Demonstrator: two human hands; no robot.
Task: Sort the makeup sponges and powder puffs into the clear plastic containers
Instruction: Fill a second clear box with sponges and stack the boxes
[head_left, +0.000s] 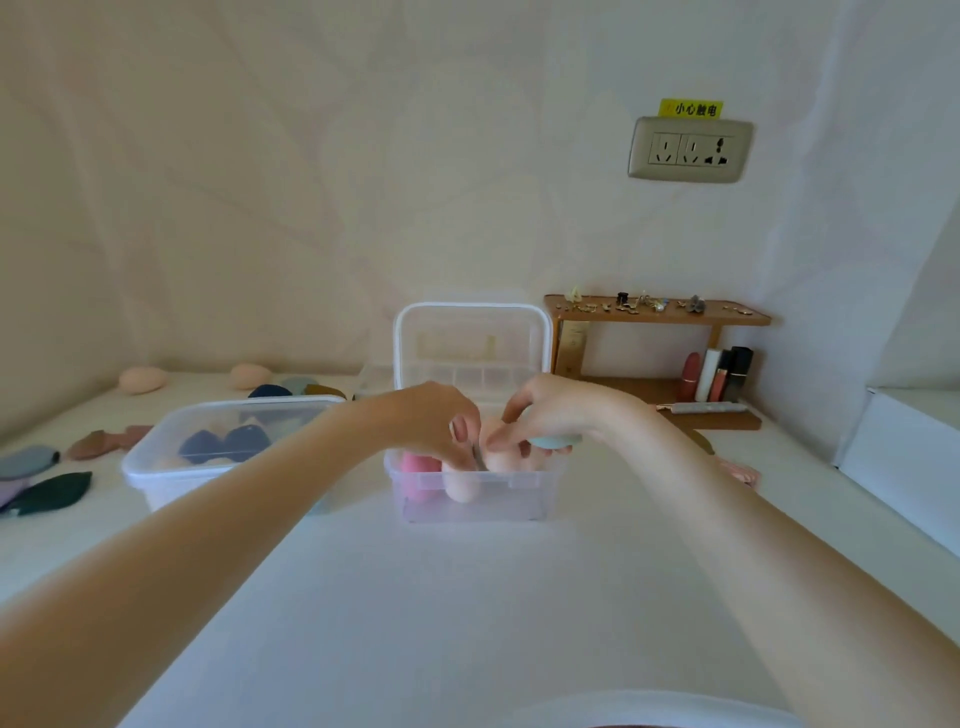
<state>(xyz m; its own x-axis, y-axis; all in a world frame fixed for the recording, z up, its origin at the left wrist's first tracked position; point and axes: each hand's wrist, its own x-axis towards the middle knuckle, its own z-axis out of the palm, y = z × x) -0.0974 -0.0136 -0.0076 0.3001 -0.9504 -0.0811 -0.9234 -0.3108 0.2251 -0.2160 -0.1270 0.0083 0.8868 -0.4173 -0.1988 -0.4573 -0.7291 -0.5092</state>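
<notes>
White cloth covers the table and hangs as a backdrop behind it.

Nearest, a small clear plastic container stands open at centre, its hinged lid upright behind. Inside lie a pink egg-shaped sponge at the left and a peach egg-shaped sponge beside it.

Both hands meet over this container. The left hand has its fingers curled down into the opening; what they pinch cannot be told. The right hand grips a pale teal powder puff under its curled fingers, and its fingertips touch a further peach sponge at the rim.

To the left stands a larger clear plastic container holding dark blue teardrop puffs.

Loose on the cloth at far left lie a dark green puff, a grey-blue puff and a brown puff. Further back are two peach sponges and several dark puffs.

At rear right, a small wooden shelf carries small jewellery items on top, with upright lipstick tubes below.

On the wall, a beige socket plate bears a yellow label reading "小心触电".
</notes>
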